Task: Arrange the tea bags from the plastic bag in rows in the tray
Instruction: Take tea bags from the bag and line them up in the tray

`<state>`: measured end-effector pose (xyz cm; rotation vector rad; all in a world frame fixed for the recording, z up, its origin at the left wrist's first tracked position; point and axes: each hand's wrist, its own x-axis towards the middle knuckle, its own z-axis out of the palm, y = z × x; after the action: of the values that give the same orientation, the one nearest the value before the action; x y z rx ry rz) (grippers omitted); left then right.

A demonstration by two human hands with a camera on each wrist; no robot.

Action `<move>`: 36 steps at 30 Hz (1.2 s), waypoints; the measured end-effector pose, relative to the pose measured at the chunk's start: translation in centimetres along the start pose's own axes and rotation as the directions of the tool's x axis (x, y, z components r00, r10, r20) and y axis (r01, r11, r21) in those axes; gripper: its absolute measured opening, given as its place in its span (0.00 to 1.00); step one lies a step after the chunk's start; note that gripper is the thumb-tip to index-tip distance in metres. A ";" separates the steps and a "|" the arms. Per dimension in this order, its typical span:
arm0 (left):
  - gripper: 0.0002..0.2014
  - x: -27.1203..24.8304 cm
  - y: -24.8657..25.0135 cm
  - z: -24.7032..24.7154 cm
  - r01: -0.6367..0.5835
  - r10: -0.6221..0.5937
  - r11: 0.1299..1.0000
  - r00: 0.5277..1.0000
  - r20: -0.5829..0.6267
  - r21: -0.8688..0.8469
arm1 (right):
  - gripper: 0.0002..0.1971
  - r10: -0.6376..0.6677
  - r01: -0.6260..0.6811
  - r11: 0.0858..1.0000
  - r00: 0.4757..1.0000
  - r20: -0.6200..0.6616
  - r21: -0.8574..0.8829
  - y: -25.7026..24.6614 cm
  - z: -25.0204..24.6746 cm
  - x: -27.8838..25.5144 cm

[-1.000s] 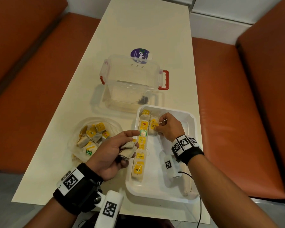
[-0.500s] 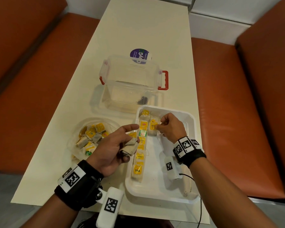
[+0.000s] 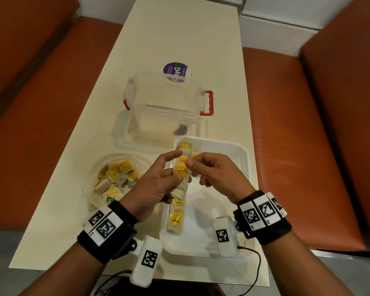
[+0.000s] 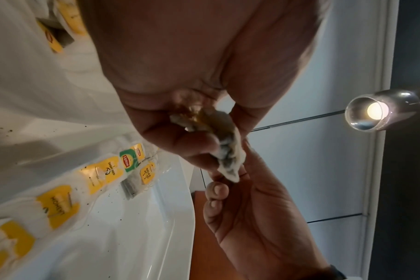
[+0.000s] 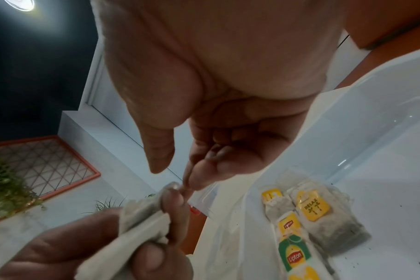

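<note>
Head view: a small bunch of pale paper tea bags (image 3: 178,190) is held in the curled fingers of the left hand (image 3: 156,184) above the left edge of the white plastic tray (image 3: 245,161). The tip of one bag, or its string (cannot be told which), is pinched between thumb and forefinger of the right hand (image 3: 212,169); other fingers of that hand are loosely curled.

Risks, as judged:
- Bags are bunched tight, so two could be pulled out together or a string snagged.
- Thin paper could be torn by a hard pull; loose tea specks are already seen on the tray floor.
- The finished row of yellow-tagged tea bags (image 3: 175,220) lies directly below and could be knocked askew if a bag is dropped.

Around: the crumpled clear plastic bag (image 3: 115,178) with more tea bags sits left of the tray on the cream surface (image 3: 179,39). An open clear plastic container with red latches (image 3: 167,107) stands just beyond the tray, not in the way.
</note>
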<state>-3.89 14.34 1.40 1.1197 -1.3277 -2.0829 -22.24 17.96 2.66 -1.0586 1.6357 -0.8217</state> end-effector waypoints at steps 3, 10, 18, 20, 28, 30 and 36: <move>0.25 0.1 0.1 0.3 -0.022 0.021 0.999 0.999 0.031 0.032 | 0.10 -0.012 0.013 0.999 0.999 0.033 -0.032 -0.2 -0.2 -0.4; 0.19 0.1 -0.2 0.5 0.057 -0.055 0.998 0.997 0.047 -0.029 | 0.08 -0.023 0.023 0.999 0.999 0.021 0.042 -0.1 -0.4 -0.8; 0.12 0.2 -1.1 0.5 0.111 -0.112 0.992 0.994 0.000 -0.065 | 0.09 -0.058 0.062 0.983 0.998 -0.030 0.170 -0.5 -0.8 -1.0; 0.08 0.2 -1.3 0.5 0.108 -0.108 0.992 0.994 0.017 -0.060 | 0.07 -0.064 0.071 0.979 0.997 -0.041 0.192 -0.6 -0.9 -1.1; 0.17 0.1 -0.8 0.5 0.065 -0.063 0.996 0.997 0.040 -0.061 | 0.07 -0.096 0.099 0.979 0.995 -0.025 0.181 -0.6 -1.4 -1.5; 0.10 0.3 -0.9 0.6 0.050 -0.050 0.998 0.999 0.007 -0.035 | 0.06 -0.099 0.102 0.979 0.995 -0.030 0.178 -0.6 -1.5 -1.5; 0.05 0.4 -1.2 0.9 0.035 -0.034 0.999 0.999 -0.034 0.011 | 0.07 -0.084 0.086 0.982 0.996 -0.018 0.169 -0.4 -1.6 -1.7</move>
<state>-4.80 15.06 0.40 1.1861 -1.3152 -2.0735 -23.41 19.44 4.09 -1.0100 1.5087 -1.0065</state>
